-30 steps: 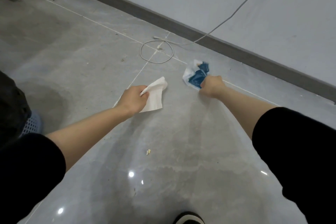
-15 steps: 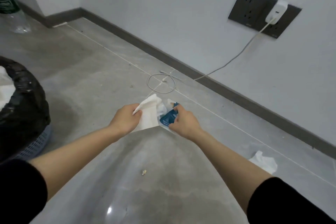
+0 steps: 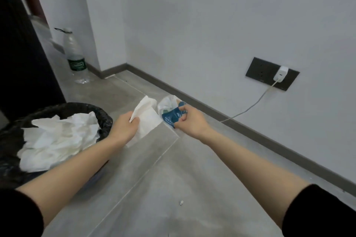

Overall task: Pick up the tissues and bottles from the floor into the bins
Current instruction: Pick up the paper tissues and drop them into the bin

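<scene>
Left of the left hand (image 3: 124, 128), which pinches a tissue (image 3: 147, 119), sits the bin (image 3: 104, 119); right hand (image 3: 189, 121) grips a wrapper (image 3: 171, 116), both likely headed there.

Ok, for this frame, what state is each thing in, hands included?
Left hand: pinches the white tissue, held above the floor.
Right hand: grips the crumpled blue-and-white packet.
Bin: black-lined, heaped with a tissue pile.
Bottle: upright on the floor, untouched.
Charger: plugged into the wall socket.
</scene>
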A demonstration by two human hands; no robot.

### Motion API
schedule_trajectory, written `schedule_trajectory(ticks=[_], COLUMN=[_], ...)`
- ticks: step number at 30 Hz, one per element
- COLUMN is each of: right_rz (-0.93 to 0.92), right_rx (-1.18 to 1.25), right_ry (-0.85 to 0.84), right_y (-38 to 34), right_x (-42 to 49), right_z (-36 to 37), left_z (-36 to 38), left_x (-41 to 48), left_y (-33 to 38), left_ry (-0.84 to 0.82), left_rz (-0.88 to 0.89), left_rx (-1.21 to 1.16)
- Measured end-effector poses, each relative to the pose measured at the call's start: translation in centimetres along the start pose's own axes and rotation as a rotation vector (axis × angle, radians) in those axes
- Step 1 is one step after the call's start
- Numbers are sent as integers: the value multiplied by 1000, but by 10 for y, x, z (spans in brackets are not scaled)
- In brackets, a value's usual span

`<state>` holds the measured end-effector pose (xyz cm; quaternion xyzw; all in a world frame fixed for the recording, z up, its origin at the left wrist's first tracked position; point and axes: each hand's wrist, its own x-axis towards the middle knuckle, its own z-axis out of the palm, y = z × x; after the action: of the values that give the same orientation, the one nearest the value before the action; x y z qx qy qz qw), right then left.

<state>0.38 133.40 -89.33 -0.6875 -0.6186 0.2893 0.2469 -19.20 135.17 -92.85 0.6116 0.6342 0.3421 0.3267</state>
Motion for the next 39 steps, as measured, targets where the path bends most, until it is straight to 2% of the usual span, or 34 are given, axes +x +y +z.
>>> schedule_trajectory(ticks=[7, 11, 18, 24, 27, 32, 36, 39], right_rz=[-105, -121, -164, -121, -167, -294, -390, -441], right_rx=[28, -12, -103, 35, 70, -24, -175, -325], right_ry=[-60, -153, -250, -256, -251, -241, -304, -356], right_y=[-86, -126, -168, -175, -176, -185, -183, -174], right_x=[-25, -30, -25, -14, -8, 6, 16, 19], right_z=[-4, 5, 40, 84, 110, 151, 186, 206], left_z=[-75, -113, -159, -181, -186, -185, -175, -170], left_x=[-31, -41, -46, -36, -30, -23, -16, -14], left_y=[-3, -4, -30, -72, -100, -126, -141, -155], left_ry=[97, 153, 262, 331, 340, 308, 229, 247], left_rz=[-30, -47, -153, -262, -335, -289, -242, -243], left_rx=[-47, -79, -111, 79, 205, 182, 298, 437])
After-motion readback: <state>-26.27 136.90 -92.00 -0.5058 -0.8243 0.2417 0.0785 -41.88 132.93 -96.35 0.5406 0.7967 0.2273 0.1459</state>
